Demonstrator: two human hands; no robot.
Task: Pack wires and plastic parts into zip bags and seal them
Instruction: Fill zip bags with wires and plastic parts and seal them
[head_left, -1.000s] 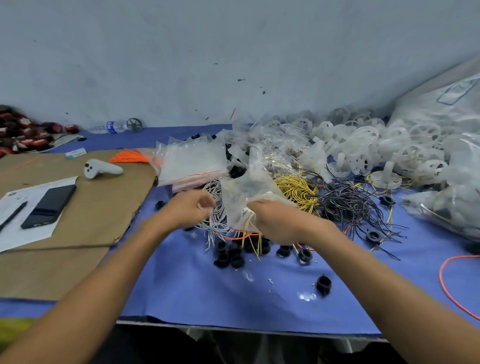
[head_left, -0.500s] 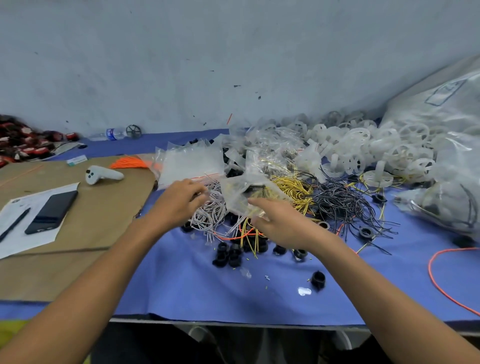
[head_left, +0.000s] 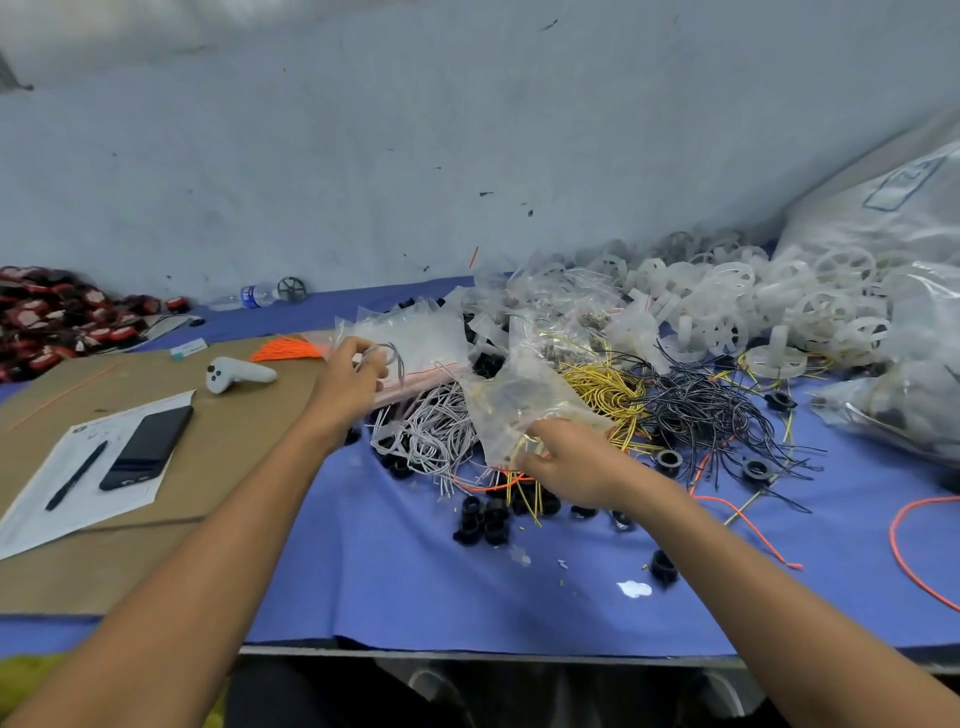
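My right hand (head_left: 569, 460) grips the lower edge of a clear zip bag (head_left: 514, 400) that holds yellow wire and dark parts. My left hand (head_left: 348, 382) is raised over the stack of empty zip bags (head_left: 415, 343) and pinches a looped grey wire (head_left: 387, 358). Between the hands lies a heap of white wires (head_left: 431, 431). Yellow wires (head_left: 602, 387) and black wires (head_left: 701, 410) lie to the right. Small black plastic parts (head_left: 483, 519) sit on the blue cloth near my right wrist.
White plastic wheels (head_left: 727, 301) pile up at the back right beside large clear sacks (head_left: 893, 395). A cardboard sheet (head_left: 104, 551) on the left carries a phone (head_left: 148, 447), pen, paper and white controller (head_left: 234, 371). An orange cable (head_left: 904, 551) loops at right.
My left hand rose from the white wire heap toward the empty bags with a grey wire loop pinched in it. My right hand kept its hold on the filled bag.
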